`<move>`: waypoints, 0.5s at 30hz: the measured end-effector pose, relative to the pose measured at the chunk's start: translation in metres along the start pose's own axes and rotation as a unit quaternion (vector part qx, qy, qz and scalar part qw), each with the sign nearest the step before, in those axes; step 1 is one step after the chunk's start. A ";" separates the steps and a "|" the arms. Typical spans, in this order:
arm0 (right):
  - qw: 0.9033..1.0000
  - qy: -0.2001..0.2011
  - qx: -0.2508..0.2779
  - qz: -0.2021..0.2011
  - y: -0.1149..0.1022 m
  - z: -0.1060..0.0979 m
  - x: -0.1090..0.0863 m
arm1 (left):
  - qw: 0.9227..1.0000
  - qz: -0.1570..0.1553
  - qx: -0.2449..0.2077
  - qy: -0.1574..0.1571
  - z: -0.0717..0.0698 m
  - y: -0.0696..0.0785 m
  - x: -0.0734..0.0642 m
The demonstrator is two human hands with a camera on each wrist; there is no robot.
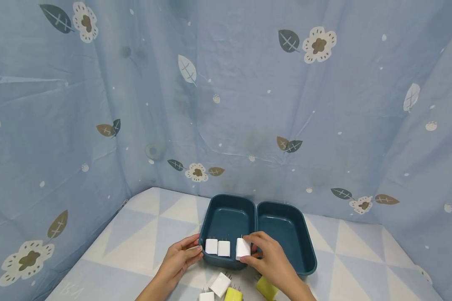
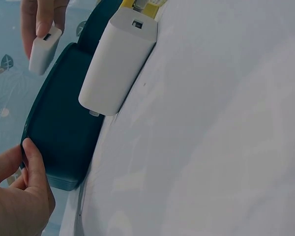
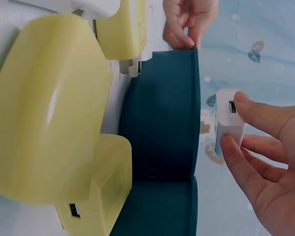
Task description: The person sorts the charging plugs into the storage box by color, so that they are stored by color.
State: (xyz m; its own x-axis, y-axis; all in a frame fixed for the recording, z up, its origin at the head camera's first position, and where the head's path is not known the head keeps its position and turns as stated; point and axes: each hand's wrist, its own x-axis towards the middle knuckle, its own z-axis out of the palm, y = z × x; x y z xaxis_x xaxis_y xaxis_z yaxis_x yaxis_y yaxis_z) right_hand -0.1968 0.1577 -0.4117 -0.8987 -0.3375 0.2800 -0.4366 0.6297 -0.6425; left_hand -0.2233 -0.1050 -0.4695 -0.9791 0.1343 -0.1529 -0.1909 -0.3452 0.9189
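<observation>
Between the thumb and fingers of my right hand (image 1: 274, 260) is a white USB charger (image 1: 242, 249), its prongs pointing away; in the right wrist view the charger (image 3: 228, 118) shows its USB port and stands higher than the rim. My left hand (image 1: 178, 258) pinches the near left rim of the left dark teal box (image 1: 227, 263), also seen in the left wrist view with the left hand (image 2: 24, 191) at its corner. Two white chargers (image 1: 224, 248) stand side by side inside that box, near its front wall.
A second teal box (image 1: 284, 234) adjoins it on the right. In front of the boxes lie more white chargers (image 1: 220, 284) and yellow chargers (image 1: 266, 287) on the triangle-patterned cloth (image 1: 135, 234). A blue printed curtain (image 1: 241, 104) hangs behind.
</observation>
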 end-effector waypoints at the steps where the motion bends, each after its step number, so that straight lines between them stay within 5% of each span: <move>1: 1.000 0.000 -0.003 0.000 0.001 0.001 0.001 | 1.000 0.000 0.000 -0.001 0.000 0.000 0.000; 15: 0.998 0.006 -0.055 -0.019 0.013 0.010 0.015 | 1.000 0.009 0.004 0.001 0.000 -0.001 0.000</move>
State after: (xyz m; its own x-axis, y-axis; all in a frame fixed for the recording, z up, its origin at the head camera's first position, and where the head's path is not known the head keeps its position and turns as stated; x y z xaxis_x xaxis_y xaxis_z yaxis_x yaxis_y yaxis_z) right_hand -0.2154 0.1537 -0.4229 -0.8818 -0.3537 0.3120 -0.4711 0.6904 -0.5490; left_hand -0.2229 -0.1051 -0.4704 -0.9826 0.1259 -0.1363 -0.1719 -0.3406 0.9244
